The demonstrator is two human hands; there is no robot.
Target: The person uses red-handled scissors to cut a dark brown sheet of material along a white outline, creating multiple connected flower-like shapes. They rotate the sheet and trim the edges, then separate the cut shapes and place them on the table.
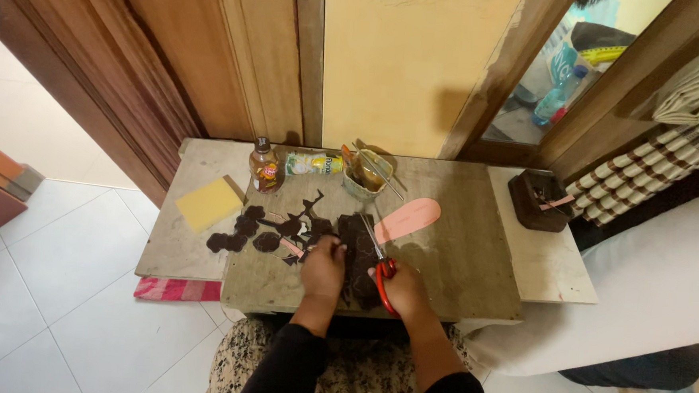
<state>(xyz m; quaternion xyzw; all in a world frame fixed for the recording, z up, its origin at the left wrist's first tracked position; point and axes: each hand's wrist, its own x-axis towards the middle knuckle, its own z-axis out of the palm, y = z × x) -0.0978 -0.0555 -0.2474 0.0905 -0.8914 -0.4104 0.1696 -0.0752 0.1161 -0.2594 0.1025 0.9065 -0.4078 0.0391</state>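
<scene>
Scissors (379,262) with red handles sit in the right hand (403,289), blades pointing away from the person and up into a dark brown sheet (356,245) that lies flat near the front edge of the bench (457,266). The left hand (322,268) rests palm down on the sheet's left side, fingers (332,247) curled and pressed onto the material just beside the blades; whether they pinch an edge or only press down I cannot tell. The right hand's fingers are closed through the handle loops, and the blades look nearly shut. The main hazard, as I judge it, is that closeness: if the sheet slips or the blades run left, they could nick the holding fingers. A loose hold could also let the sheet twist so the cut wanders off line or tears. Small dark cut-out shapes (262,230) lie scattered to the left, near enough that a sweeping wrist might push them about or off the bench. A pink oval piece (409,218) lies just beyond the blade tips, and a small bowl of tools (366,176), a bottle (265,166) and a yellow pad (209,203) stand farther back. Both forearms, in dark sleeves, come in from below, wrists low over the bench edge.
</scene>
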